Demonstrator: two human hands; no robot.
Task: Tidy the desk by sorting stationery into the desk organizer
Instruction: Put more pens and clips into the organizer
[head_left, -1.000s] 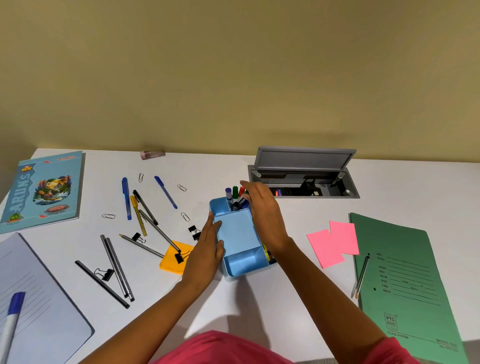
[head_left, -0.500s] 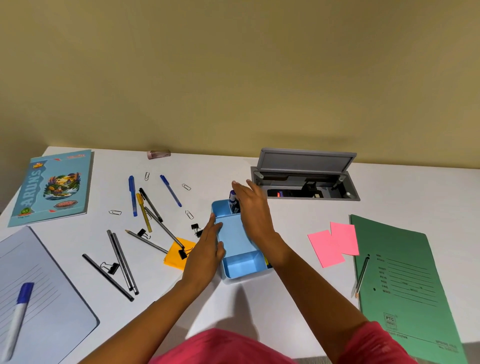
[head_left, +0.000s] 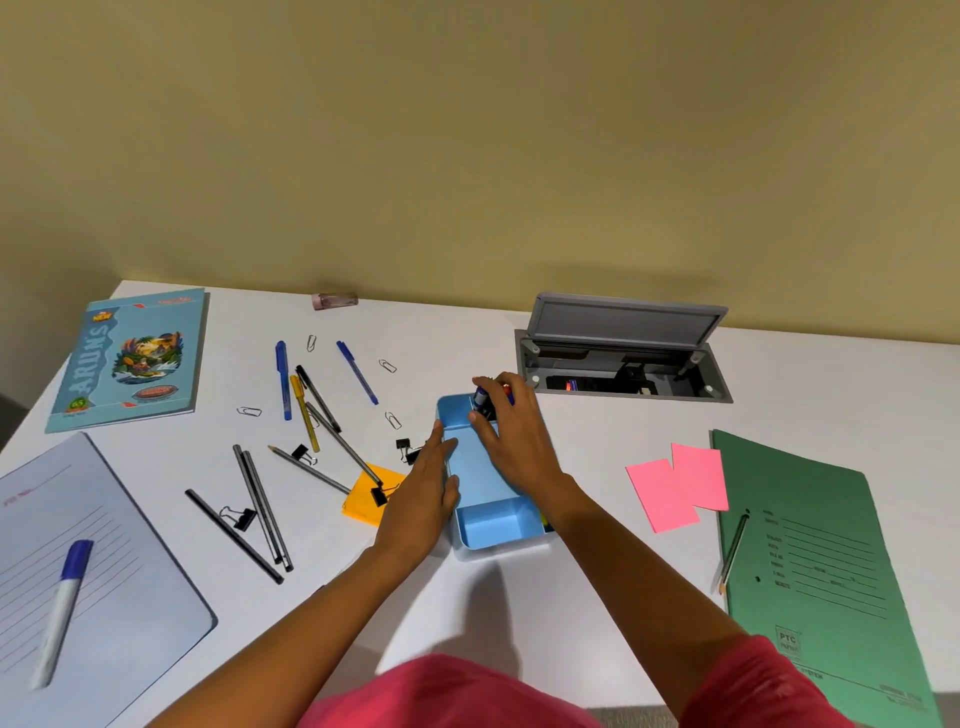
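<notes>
white desk (head_left: 597, 426): right hand (head_left: 519, 447) hides most markers (head_left: 480, 399) in organizer (head_left: 493, 522), perhaps gripping them.

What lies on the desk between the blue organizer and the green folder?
Two overlapping pink sticky notes, seen in the head view; the person's right forearm also crosses above the desk beside the organizer.

Soft, even light falls from above onto the white desk (head_left: 597, 441), moderately bright. A faint grey shadow spreads just below the blue plastic organizer tray (head_left: 493, 519) at lower centre. Wide-angle distortion curves the frame edges; the blue-capped white marker (head_left: 62, 608) at lower left looks soft and stretched.
</notes>
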